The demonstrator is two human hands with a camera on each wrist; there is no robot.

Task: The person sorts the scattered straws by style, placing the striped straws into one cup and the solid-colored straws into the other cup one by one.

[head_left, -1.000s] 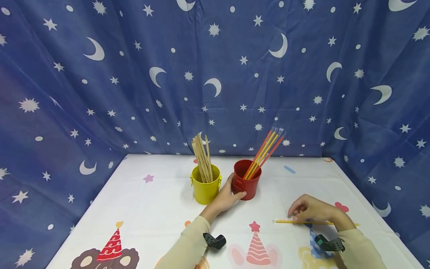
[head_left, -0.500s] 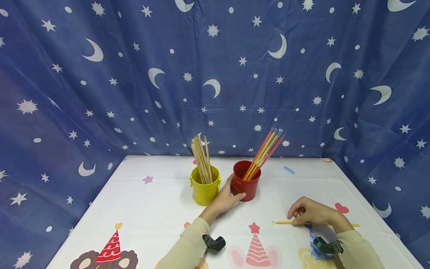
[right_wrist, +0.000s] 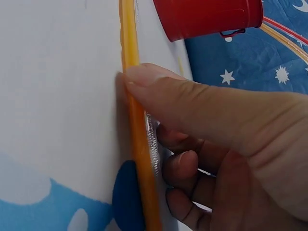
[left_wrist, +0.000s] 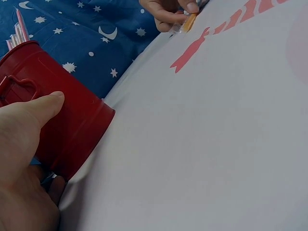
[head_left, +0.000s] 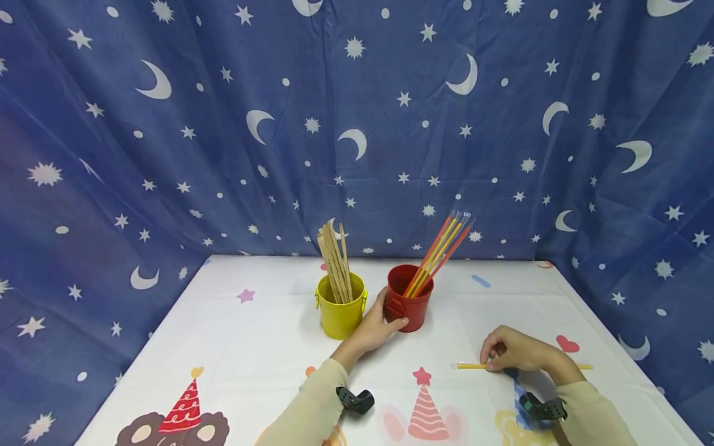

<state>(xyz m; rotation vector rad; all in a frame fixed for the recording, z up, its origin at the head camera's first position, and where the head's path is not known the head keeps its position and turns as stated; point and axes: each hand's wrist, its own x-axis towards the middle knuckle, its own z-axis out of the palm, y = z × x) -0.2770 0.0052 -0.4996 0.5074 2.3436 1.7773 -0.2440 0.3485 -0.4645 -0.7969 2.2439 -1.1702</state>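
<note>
My left hand [head_left: 370, 331] grips the side of a small red metal bucket [head_left: 418, 311] standing on the table. In the left wrist view the thumb lies across the bucket's wall [left_wrist: 77, 122] below its handle, with the other fingers partly hidden behind. Red and yellow straws [head_left: 443, 254] in clear wrappers lean out of it to the right. At the right, my right hand [head_left: 515, 350] pinches a yellow straw [head_left: 471, 366] in a clear wrapper, close over the tablecloth. The right wrist view shows the thumb on the straw [right_wrist: 137, 130] and the other fingers curled behind it.
Left of the red bucket stands a yellow bucket [head_left: 340, 322] with several pale wooden sticks [head_left: 336, 266] in it. The white tablecloth [head_left: 251, 347] carries party prints. A blue curtain [head_left: 312, 186] with moons and stars hangs behind and at both sides.
The yellow straw has shifted very slightly at the right hand, its right end now a little further left. The left hand keeps its hold on the red bucket.
</note>
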